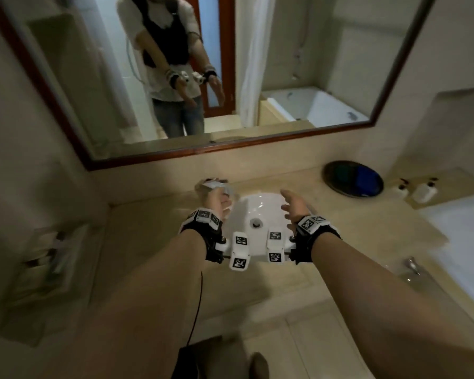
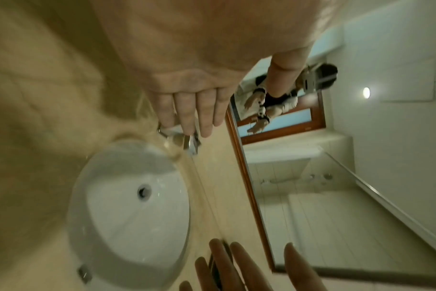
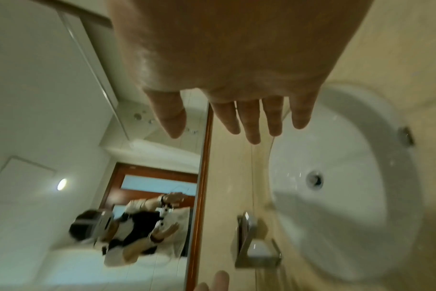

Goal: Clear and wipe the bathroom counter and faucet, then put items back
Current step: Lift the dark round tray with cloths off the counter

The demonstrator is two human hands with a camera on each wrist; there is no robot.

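Observation:
A chrome faucet [image 1: 212, 186] stands behind the white sink [image 1: 260, 212] set in the beige counter [image 1: 348, 228]. My left hand [image 1: 220, 201] reaches to the faucet with straight fingers. In the left wrist view the left hand [image 2: 194, 122] has its fingertips [image 2: 187, 126] over the faucet [image 2: 186, 142]; whether they touch is unclear. My right hand [image 1: 293, 205] hovers open over the sink's right rim, fingers spread and holding nothing. The right wrist view shows the right hand [image 3: 239, 124], the sink [image 3: 336, 206] and the faucet [image 3: 253, 248].
A dark round tray [image 1: 353, 179] lies at the counter's back right. Two white pump bottles [image 1: 423, 191] stand on a ledge beyond it. A bathtub [image 1: 465, 236] with a chrome tap [image 1: 412, 265] borders the right. A framed mirror [image 1: 230, 77] hangs behind the counter.

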